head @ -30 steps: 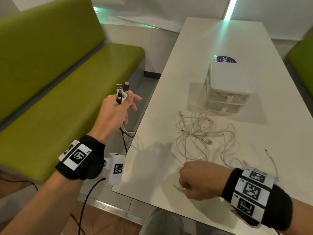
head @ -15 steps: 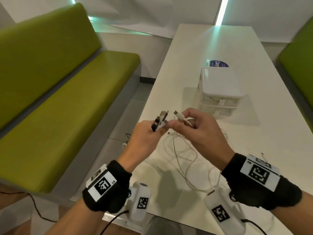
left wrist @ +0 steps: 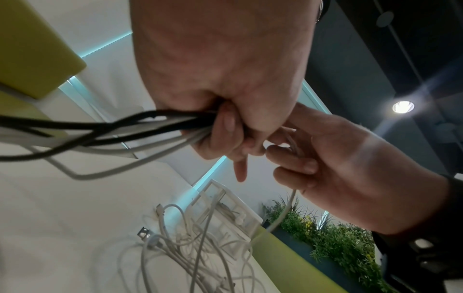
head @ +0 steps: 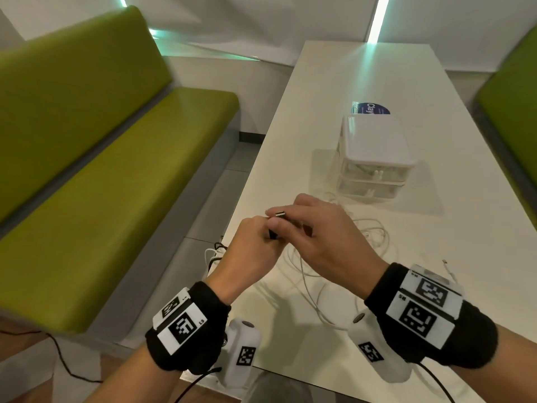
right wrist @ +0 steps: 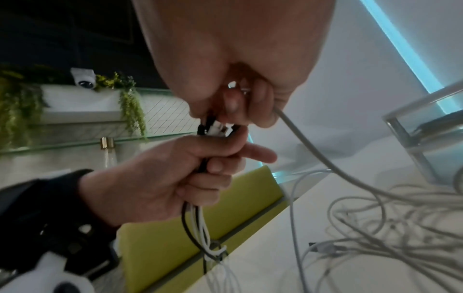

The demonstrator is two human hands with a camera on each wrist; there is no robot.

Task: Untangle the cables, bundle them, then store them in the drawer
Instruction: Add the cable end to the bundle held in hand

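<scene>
My left hand (head: 261, 232) grips a bundle of black and white cables (left wrist: 150, 126) just below their plug ends (right wrist: 215, 126), above the table's left edge. The rest of the bundle hangs down over that edge. My right hand (head: 295, 225) touches the left one and pinches the plug end of a white cable (right wrist: 313, 150) against the held plugs. That cable trails down into the white cable tangle (head: 374, 232) on the table. The small clear two-drawer unit (head: 374, 158) stands behind the tangle with both drawers shut.
A white table (head: 363, 68) stretches ahead between two green benches (head: 116, 158). A blue round sticker (head: 370, 109) lies behind the drawer unit. A loose white cable end (head: 449, 269) lies at the right, near my wrist.
My left hand has come in from over the bench to the table edge. My right hand has lifted a white cable end off the table and brought it against the plugs in the left.
</scene>
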